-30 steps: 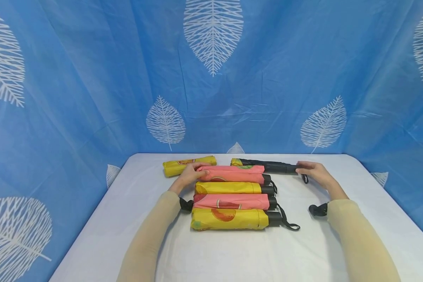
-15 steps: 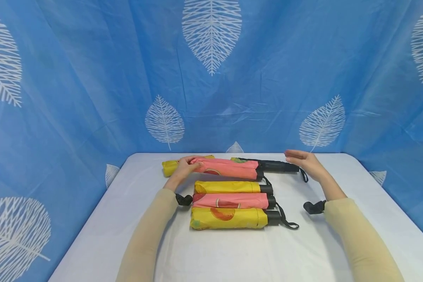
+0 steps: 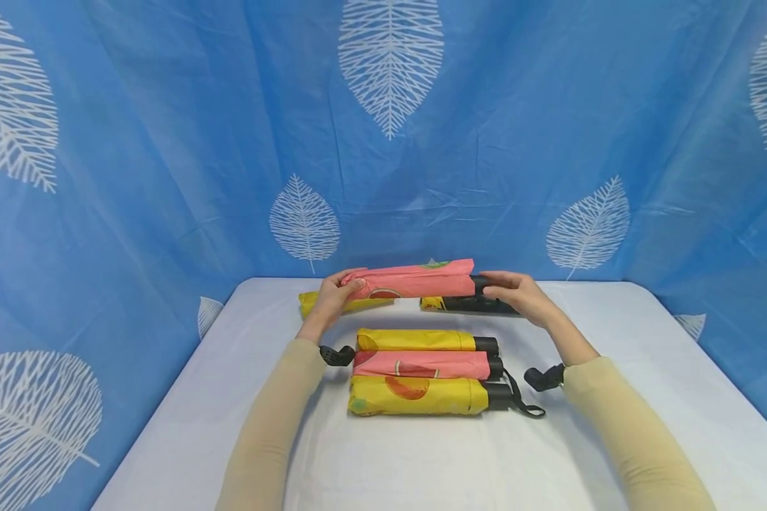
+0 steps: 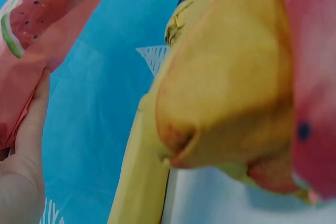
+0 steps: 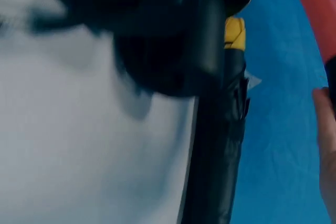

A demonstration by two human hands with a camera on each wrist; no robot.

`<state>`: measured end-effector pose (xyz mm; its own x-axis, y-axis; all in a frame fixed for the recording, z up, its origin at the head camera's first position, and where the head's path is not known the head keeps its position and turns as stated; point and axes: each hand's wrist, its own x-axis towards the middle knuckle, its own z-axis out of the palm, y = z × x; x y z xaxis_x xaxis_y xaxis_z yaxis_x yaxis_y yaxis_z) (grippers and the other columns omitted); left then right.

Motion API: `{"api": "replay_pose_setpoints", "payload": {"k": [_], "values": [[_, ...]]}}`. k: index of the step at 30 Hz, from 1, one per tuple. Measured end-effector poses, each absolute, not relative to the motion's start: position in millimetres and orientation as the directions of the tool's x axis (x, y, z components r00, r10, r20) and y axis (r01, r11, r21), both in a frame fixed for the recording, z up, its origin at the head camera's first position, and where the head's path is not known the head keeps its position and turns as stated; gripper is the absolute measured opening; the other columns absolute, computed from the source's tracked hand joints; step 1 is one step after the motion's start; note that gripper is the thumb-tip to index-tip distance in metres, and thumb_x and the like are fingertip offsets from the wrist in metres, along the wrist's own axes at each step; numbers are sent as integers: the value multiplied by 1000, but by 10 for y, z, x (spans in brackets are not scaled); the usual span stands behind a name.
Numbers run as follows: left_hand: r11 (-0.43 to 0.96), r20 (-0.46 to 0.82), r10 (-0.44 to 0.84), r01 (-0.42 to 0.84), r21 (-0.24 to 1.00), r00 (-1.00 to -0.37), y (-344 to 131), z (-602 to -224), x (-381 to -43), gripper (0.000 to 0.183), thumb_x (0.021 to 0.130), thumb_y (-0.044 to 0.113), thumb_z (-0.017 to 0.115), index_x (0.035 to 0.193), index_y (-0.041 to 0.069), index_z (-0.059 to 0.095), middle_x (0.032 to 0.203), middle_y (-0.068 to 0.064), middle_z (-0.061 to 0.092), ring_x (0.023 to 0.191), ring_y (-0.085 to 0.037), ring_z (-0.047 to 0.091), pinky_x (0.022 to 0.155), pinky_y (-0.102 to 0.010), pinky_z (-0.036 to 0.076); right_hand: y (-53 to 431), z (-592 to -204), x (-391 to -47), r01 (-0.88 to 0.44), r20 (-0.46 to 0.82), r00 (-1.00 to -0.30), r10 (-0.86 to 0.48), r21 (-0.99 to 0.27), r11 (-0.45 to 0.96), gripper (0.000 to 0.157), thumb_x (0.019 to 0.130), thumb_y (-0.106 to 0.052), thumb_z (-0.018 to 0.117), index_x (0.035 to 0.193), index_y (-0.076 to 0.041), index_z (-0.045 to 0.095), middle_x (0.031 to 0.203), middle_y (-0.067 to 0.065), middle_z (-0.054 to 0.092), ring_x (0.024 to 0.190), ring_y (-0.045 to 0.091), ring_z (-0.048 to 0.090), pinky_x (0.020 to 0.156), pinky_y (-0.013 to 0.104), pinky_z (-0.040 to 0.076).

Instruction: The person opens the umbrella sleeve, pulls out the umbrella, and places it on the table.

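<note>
A folded pink umbrella [image 3: 415, 281] with a watermelon print is held raised above the back of the table, nearly level. My left hand [image 3: 329, 301] grips its closed left end, thumb on the near side; the left wrist view shows that thumb [image 4: 34, 119] against the pink cloth. At the other end, my right hand [image 3: 524, 294] holds the black handle [image 3: 478, 285] between thumb and fingers. Behind and below it lie a yellow fruit-print roll [image 3: 367, 305] and a black folded umbrella [image 3: 469, 305] with a yellow end, both partly hidden.
Nearer me lies a row of folded umbrellas with handles to the right: yellow [image 3: 415, 340], pink [image 3: 422, 364], then yellow [image 3: 415, 395] in front with a black wrist loop [image 3: 520, 397]. A white cloth covers the table [image 3: 422, 461]. Blue leaf-print curtains [image 3: 518, 142] stand behind and beside it.
My left hand has lifted the pink umbrella off the back of the row, up and away from me. My right hand has left the black umbrella and moved left onto the pink one's handle.
</note>
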<state>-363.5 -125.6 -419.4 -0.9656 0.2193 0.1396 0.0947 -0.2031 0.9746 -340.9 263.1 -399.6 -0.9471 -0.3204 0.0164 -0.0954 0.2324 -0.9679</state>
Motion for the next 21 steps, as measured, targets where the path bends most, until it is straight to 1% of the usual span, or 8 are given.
{"api": "replay_pose_setpoints", "payload": {"k": [2,4,8,11,13,15,17,21], "values": [[-221,138,219,89,971,-966,-1243,-4178,-3631,44,93,9,61,133,-6,49,111,-8,60,91,-11,61,80,-24,51,2591,-3989,-3409,-105,32,-951,-307,-969,224,63,88,-24,69,141,-1,42,133,20,49,106,14,57,101,55,33],[-236,135,225,80,968,-965,-1236,-4167,-3633,43,93,8,60,133,-6,49,112,-10,59,90,-10,61,79,-23,51,2558,-3985,-3413,-122,53,-953,-297,-969,217,61,87,-24,70,138,-2,45,126,14,55,102,11,59,100,54,35],[-263,138,272,65,963,-952,-1251,-4149,-3640,44,95,6,56,137,-5,45,131,-19,49,94,-11,60,79,-22,51,2525,-3977,-3417,-146,81,-955,-287,-966,213,58,86,-24,71,135,-1,48,115,2,61,102,9,59,97,52,38],[-282,152,337,55,958,-929,-1273,-4130,-3641,47,97,6,52,141,-5,38,143,-19,37,103,-12,58,84,-22,49,2525,-3971,-3407,-144,84,-961,-264,-966,216,57,87,-24,70,134,-1,48,111,-2,62,99,10,60,95,50,41],[-308,163,368,45,950,-915,-1288,-4118,-3636,48,98,6,51,142,-5,36,145,-18,35,108,-14,56,88,-25,48,2528,-3965,-3397,-139,86,-966,-245,-969,206,56,87,-25,70,133,-2,48,110,-5,62,98,10,61,95,46,43],[-336,177,385,41,941,-906,-1307,-4112,-3626,48,98,6,50,143,-4,36,146,-17,36,113,-16,54,92,-27,46,2538,-3959,-3386,-141,96,-967,-236,-973,181,52,88,-23,69,132,-4,50,109,-5,62,97,9,61,94,41,44],[-375,192,387,36,926,-902,-1333,-4115,-3617,46,99,4,48,142,-5,37,144,-18,38,115,-18,53,94,-29,44,2551,-3956,-3372,-139,106,-967,-232,-982,128,44,89,-20,68,128,-8,53,108,-6,63,96,10,62,93,37,45],[-418,218,358,53,907,-908,-1397,-4133,-3607,43,99,1,46,141,-6,38,140,-21,42,111,-19,56,92,-29,46,2599,-3972,-3349,-139,143,-964,-226,-990,-31,27,91,-10,64,117,-16,61,105,-3,65,92,11,65,88,32,49]]}}
